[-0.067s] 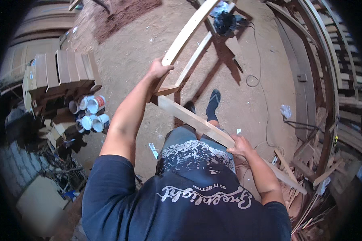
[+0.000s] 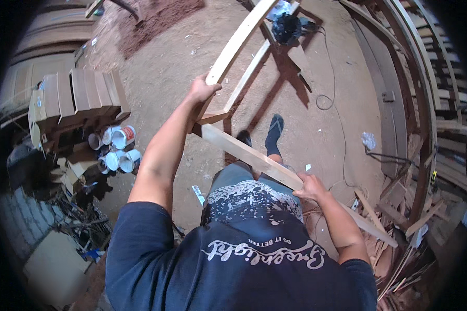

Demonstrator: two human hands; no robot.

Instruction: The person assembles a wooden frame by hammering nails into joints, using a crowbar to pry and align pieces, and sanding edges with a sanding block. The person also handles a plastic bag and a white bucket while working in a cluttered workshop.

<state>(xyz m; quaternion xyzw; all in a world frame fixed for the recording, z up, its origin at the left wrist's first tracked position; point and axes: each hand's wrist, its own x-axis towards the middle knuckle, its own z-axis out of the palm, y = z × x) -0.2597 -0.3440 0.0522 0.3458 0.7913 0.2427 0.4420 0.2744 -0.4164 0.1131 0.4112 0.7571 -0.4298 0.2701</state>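
Note:
My left hand (image 2: 205, 89) is closed around the near end of a long pale wooden beam (image 2: 238, 44), which runs away toward the top of the view. Below this beam lie a thinner wooden rail (image 2: 250, 76) and a short brown crosspiece (image 2: 214, 117), looking like parts of one frame. My right hand (image 2: 310, 187) grips a pale wooden plank (image 2: 249, 154) slanting across my thighs. The plank's far end is close to the crosspiece; whether they touch I cannot tell. Its other end passes behind my right forearm and shows again at lower right.
A black plastic bag (image 2: 286, 28) sits at the frame's far end. A cable (image 2: 340, 122) snakes over the dirt floor. Several white buckets (image 2: 123, 137) and stacked wooden panels (image 2: 80, 93) stand left. Scrap wood (image 2: 407, 269) and a timber rack (image 2: 425, 103) are on the right.

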